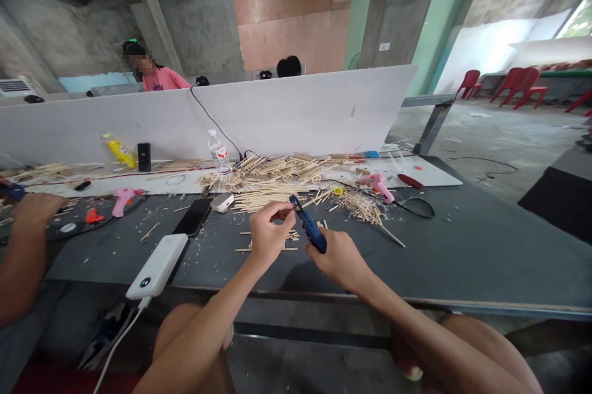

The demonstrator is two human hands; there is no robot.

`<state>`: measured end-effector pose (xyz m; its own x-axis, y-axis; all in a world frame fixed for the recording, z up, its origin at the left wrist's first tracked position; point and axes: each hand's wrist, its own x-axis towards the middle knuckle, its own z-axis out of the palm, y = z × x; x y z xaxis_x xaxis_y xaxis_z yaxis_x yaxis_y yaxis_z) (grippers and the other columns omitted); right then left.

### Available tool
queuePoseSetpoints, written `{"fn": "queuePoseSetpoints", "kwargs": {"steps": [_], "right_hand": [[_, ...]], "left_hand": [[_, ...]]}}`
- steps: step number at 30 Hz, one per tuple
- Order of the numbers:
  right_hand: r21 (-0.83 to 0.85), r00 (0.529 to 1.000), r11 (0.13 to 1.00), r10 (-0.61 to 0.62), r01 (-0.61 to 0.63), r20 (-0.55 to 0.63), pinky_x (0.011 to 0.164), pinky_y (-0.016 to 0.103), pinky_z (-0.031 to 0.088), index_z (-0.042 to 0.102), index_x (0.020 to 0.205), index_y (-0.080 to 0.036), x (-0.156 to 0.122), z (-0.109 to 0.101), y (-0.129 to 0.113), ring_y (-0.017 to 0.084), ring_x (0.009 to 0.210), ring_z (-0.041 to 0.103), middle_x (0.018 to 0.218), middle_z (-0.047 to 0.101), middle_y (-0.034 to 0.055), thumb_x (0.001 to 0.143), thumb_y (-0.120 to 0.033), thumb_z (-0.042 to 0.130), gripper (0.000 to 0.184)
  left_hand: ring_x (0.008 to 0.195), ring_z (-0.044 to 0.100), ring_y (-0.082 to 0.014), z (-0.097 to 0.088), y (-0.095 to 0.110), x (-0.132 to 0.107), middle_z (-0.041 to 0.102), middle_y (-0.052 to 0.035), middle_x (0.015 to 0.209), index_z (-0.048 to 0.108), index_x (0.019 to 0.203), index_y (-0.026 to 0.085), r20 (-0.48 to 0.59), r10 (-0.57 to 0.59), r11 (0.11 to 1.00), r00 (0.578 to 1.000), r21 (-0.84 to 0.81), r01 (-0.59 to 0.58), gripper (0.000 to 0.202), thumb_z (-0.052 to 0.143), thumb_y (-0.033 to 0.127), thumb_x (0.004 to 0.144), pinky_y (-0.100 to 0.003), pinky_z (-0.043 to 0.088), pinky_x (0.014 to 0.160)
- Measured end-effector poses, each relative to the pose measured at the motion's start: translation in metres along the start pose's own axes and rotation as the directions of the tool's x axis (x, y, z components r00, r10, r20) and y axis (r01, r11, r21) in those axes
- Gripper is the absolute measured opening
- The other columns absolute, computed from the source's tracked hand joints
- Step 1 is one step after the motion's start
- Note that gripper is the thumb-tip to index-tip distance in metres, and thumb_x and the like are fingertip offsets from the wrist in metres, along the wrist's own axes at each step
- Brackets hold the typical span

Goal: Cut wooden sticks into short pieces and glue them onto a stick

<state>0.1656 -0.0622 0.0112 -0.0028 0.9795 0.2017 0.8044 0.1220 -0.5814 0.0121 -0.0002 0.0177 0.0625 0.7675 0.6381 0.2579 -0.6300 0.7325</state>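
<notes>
My right hand [340,258] is wrapped round the blue-handled pliers [311,227], their dark jaws pointing up and away from me. My left hand [271,230] is closed in a pinch right at the jaws; whatever lies between its fingertips is too small to make out. Below and behind my left hand, thin wooden sticks [243,250] and short cut pieces [294,235] lie on the dark table [444,246]. Just beyond my hands is a layer of longer wooden sticks [259,198].
Small stick-built frames [296,167] are heaped along a white divider [296,116]. Pink glue guns [380,187] [122,201], a bottle [219,152], a phone [194,217] and a white power bank [157,266] lie around. A co-worker's hand [39,206] is at the left.
</notes>
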Motion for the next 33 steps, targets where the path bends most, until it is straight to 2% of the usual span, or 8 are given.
{"fn": "queuePoseSetpoints", "kwargs": {"steps": [7,15,25,33], "right_hand": [[-0.034,1.000,0.999,-0.015,0.015,-0.008,0.054,0.027,0.026,0.056,0.074,-0.020,0.000,0.002,0.002,0.016,0.056,0.054,0.065,0.065,0.0040,0.081,-0.031,0.057,0.013],[-0.050,1.000,0.999,0.001,0.000,0.020,0.057,0.027,0.028,0.061,0.080,-0.018,-0.001,-0.001,-0.002,0.018,0.062,0.060,0.071,0.069,0.0075,0.081,-0.027,0.056,0.011],[-0.108,0.999,0.994,0.036,-0.034,0.014,0.056,0.028,0.025,0.061,0.081,-0.018,0.001,0.000,-0.002,0.018,0.061,0.058,0.071,0.068,0.0077,0.082,-0.027,0.054,0.012],[-0.080,0.999,0.996,0.036,-0.035,0.014,0.057,0.028,0.028,0.063,0.084,-0.017,0.001,0.000,0.000,0.018,0.063,0.059,0.073,0.069,0.0086,0.081,-0.027,0.054,0.014]], "left_hand": [[0.071,0.064,-0.0168,-0.002,0.000,0.002,0.071,-0.0047,0.081,0.071,0.085,0.018,0.051,-0.014,0.999,0.999,0.036,0.012,0.011,0.062,0.023,0.081,-0.027,0.051,0.065],[0.075,0.065,-0.0174,-0.005,-0.004,0.005,0.071,-0.0071,0.086,0.073,0.085,0.017,0.099,0.014,1.000,0.995,-0.024,-0.012,0.013,0.063,0.023,0.082,-0.026,0.052,0.064],[0.068,0.064,-0.0156,-0.012,-0.011,0.009,0.069,-0.0106,0.093,0.074,0.094,0.016,0.186,0.069,0.994,0.980,-0.095,-0.053,0.022,0.060,0.032,0.087,-0.027,0.055,0.059],[0.076,0.066,-0.0180,-0.012,-0.011,0.008,0.067,-0.0111,0.098,0.074,0.098,0.016,0.205,0.048,0.994,0.978,-0.103,-0.027,0.021,0.060,0.026,0.087,-0.029,0.057,0.063]]}}
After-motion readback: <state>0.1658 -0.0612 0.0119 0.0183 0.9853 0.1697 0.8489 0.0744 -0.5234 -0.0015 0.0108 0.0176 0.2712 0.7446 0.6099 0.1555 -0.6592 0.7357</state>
